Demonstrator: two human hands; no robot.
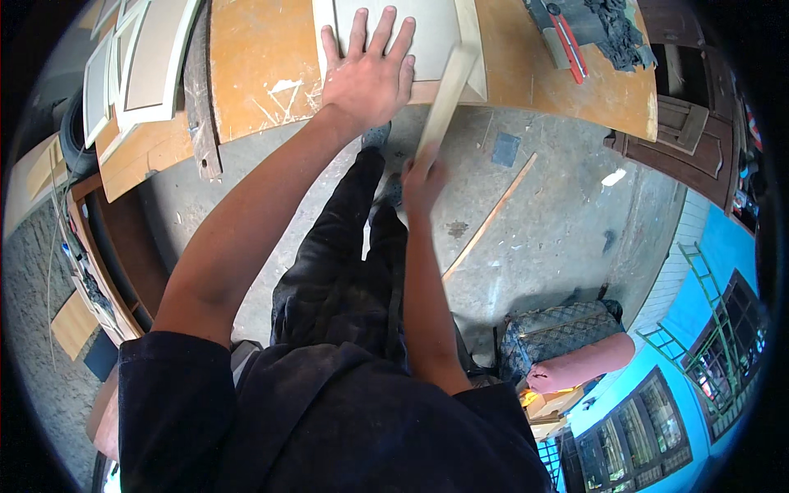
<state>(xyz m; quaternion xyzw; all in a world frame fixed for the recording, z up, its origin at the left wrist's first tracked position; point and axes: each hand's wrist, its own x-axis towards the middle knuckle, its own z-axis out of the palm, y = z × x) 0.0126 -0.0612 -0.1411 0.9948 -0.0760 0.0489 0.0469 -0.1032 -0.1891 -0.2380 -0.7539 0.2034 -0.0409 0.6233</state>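
Observation:
My left hand (367,80) lies flat with its fingers spread on a white framed panel (431,29), which rests at the near edge of an orange-brown worktable (259,57). In my right hand (424,182) is the lower end of a pale wooden strip (445,103), gripped with the fingers wrapped round it. The strip stands out away from me, and its far end overlaps the panel's right side in the picture. Whether it touches the panel I cannot tell. Strip and right hand are slightly blurred.
On the table's right lie a red utility knife (567,45) and dark crumpled cloth (620,37). More white frames (156,62) lean at the left beside a worn plank (201,99). A thin wooden stick (493,214) lies on the concrete floor; a pink roll (582,363) is behind right.

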